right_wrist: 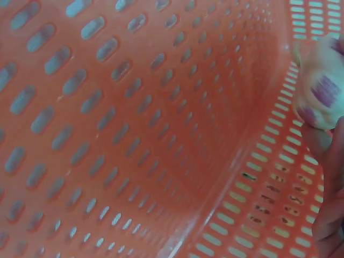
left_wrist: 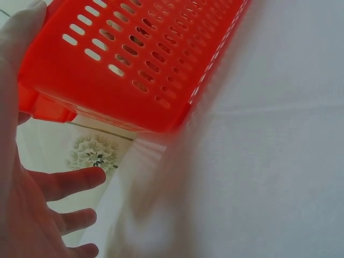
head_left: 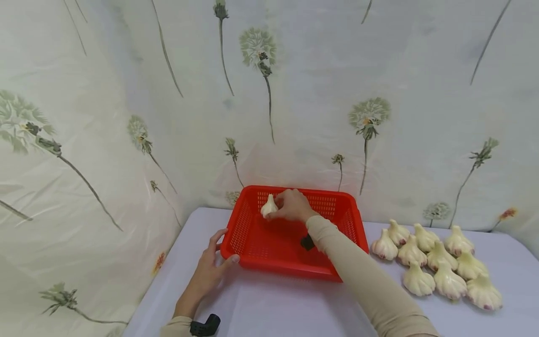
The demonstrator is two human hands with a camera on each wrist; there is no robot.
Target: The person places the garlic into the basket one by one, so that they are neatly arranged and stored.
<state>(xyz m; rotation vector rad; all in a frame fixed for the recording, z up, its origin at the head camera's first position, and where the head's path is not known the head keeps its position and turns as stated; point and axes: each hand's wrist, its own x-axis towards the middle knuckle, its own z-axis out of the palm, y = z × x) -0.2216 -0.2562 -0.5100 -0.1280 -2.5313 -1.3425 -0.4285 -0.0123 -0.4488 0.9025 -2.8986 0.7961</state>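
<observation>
Inside the red plastic basket (head_left: 269, 243), toward its back left, my right hand (head_left: 293, 206) holds a garlic bulb (head_left: 269, 206) between thumb and fingers. The bulb's stem points up in the head view. Purple streaks mark the garlic (right_wrist: 322, 80) at the right edge of the right wrist view, with fingers against its lower side. My left hand (head_left: 212, 266) grips the basket's front left corner. In the left wrist view, its thumb and a fingertip are at the rim, while the other fingers (left_wrist: 70, 183) extend below the slotted wall (left_wrist: 102, 91).
Several garlic bulbs (head_left: 438, 257) sit grouped right of the basket on the white-covered table (head_left: 273, 309). A curtain with a dandelion print (head_left: 303, 117) hangs behind the table and along its left side.
</observation>
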